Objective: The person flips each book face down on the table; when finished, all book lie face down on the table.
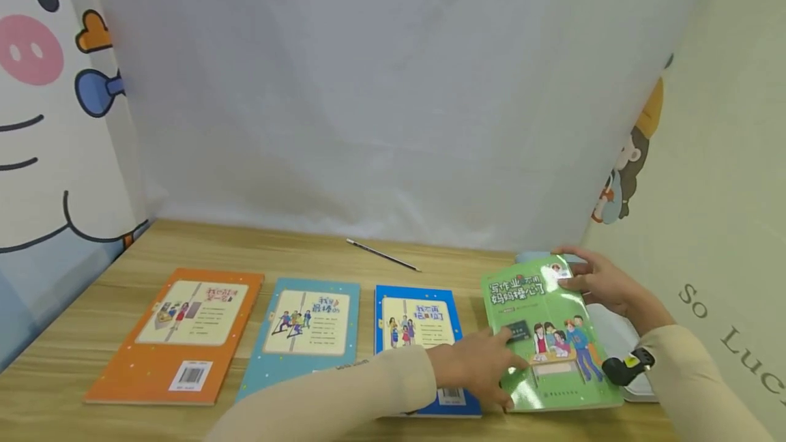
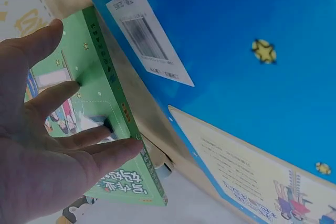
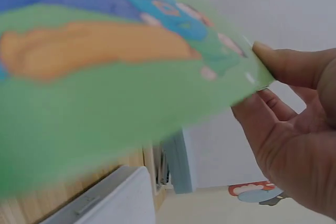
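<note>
A green book [image 1: 543, 333], its cover showing drawn children, is tilted at the right of the table. My right hand [image 1: 604, 285] pinches its upper right corner, thumb on the cover and fingers behind, as the right wrist view [image 3: 299, 114] also shows. Spread over the book's lower left side is my left hand [image 1: 482, 363], with extended fingers [image 2: 58, 98] at the cover; whether every fingertip touches cannot be told. Just left of it lies a blue book [image 1: 454, 316], back cover up with a barcode, partly hidden by the left forearm.
A teal book [image 1: 313, 326] and an orange book [image 1: 178, 326] lie further left, a pencil [image 1: 383, 255] behind them. A white object [image 1: 614, 329], perhaps a case, sits right of the green book, partly covered. Curtain-like walls bound the back and sides.
</note>
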{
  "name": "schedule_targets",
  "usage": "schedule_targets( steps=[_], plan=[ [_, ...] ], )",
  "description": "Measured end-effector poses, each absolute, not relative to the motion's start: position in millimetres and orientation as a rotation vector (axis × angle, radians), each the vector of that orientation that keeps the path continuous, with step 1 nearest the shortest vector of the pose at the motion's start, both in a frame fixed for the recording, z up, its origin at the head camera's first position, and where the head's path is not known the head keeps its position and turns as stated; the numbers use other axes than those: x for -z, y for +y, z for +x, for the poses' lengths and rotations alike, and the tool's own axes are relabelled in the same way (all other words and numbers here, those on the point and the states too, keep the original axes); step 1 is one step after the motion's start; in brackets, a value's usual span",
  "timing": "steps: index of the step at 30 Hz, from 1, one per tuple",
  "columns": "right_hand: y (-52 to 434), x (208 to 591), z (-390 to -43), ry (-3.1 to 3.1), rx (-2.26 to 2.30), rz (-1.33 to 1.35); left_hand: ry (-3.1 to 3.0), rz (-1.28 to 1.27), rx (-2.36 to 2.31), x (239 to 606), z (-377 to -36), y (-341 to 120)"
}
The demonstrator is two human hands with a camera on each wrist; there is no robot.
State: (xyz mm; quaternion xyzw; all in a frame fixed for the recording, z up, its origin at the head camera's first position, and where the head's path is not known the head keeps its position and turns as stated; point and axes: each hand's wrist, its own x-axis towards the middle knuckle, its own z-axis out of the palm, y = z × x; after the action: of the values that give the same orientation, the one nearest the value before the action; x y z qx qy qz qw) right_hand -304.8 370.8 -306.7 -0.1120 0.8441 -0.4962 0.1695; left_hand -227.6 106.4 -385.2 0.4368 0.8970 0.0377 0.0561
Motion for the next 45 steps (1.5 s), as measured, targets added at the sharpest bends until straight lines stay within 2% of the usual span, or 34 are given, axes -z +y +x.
schedule_targets(
  steps=[19, 29, 37, 45],
  plan=[
    [371.5, 278.5, -291.7, 2.399, 1.737, -0.352, 2.899, 1.178, -0.272, 368.3, -236.3, 109.4],
    [358.3, 273.7, -286.2, 2.47, 1.82, -0.196, 3.033, 1.261, -0.365, 364.3, -236.4, 116.4],
    [344.5, 272.6, -282.0, 2.68, 1.75, -0.062, 2.952, 1.274, -0.642, 360.5, -232.6, 122.2],
    [330.3, 270.0, -281.8, 2.723, 1.881, 0.049, 2.884, 1.18, -0.844, 350.2, -229.7, 127.8]
  ],
)
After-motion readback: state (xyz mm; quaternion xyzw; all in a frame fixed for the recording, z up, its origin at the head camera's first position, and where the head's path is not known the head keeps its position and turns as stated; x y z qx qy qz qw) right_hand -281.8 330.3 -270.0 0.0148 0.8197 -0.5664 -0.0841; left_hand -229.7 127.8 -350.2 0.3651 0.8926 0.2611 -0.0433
